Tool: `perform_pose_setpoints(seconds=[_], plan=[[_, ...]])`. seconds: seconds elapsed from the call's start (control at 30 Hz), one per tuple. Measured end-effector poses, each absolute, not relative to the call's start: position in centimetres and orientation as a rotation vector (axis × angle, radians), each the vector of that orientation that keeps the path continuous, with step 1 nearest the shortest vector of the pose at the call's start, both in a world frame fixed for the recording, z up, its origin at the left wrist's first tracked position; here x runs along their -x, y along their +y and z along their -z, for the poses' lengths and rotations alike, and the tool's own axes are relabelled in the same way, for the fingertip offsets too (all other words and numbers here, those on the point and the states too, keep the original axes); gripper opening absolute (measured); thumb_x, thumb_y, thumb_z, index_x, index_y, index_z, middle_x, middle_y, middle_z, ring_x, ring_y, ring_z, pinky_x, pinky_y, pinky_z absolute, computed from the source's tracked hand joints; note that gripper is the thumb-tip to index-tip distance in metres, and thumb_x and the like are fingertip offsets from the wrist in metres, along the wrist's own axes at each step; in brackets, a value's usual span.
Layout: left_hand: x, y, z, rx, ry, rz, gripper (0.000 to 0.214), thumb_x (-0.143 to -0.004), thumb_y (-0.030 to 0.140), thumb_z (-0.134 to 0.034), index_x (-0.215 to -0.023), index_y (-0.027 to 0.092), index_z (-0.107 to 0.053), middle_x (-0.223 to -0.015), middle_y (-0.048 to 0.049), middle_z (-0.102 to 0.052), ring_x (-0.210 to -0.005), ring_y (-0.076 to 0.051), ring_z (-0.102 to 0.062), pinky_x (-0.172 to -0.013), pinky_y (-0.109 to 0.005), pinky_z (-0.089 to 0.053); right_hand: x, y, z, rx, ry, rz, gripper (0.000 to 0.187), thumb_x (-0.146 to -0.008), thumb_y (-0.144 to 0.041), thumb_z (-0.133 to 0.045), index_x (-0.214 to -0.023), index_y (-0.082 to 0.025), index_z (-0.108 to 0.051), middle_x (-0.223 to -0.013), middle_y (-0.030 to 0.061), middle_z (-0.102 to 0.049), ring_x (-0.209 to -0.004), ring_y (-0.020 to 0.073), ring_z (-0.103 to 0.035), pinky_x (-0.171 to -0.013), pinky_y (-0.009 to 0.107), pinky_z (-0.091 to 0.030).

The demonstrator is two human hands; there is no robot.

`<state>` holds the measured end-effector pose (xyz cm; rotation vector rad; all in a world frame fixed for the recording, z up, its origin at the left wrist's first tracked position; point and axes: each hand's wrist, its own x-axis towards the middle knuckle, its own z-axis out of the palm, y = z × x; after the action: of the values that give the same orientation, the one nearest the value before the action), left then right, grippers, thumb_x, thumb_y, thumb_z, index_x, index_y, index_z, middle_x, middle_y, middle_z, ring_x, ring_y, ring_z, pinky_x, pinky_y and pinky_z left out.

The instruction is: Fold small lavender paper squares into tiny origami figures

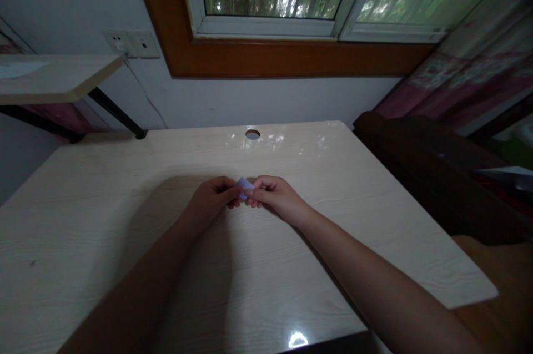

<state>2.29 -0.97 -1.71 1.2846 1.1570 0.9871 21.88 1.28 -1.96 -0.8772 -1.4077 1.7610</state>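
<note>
Over the middle of the pale wood-grain desk, a small light-purple piece, thin and folded-looking like paper, is pinched between both hands. My left hand grips its left side with thumb and forefinger. From the other side, my right hand pinches its right edge, the thumb lying across its front. The fingers of both hands are curled and nearly meet. Much of the piece is hidden behind the fingertips, so its full shape cannot be made out.
A raised shelf on black legs stands at the desk's back left. Beyond the hands is a round cable hole. A cord hangs from the wall socket. Dark wooden furniture borders the right side.
</note>
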Motion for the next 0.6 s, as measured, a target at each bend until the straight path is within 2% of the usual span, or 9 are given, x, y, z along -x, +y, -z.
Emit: perform_pose_setpoints(seconds=[0.6], plan=[[-2.54,-1.19,1.88,-1.242,1.109,-0.988,0.026,-0.077,0.039,-0.072,-0.075,0.015,-0.063,-0.061,0.0011,-0.063,-0.056,-0.011,-0.054,-0.056,-0.023,-0.042,-21.83,1.22,1.91,0.917,-1.463,-1.792,0.029,-0.074,-0.04,-0.078,-0.071,-0.015,-0.064,-0.067,0.0015,-0.069,-0.056,0.0088,-0.058,-0.058,0.023,-0.045]])
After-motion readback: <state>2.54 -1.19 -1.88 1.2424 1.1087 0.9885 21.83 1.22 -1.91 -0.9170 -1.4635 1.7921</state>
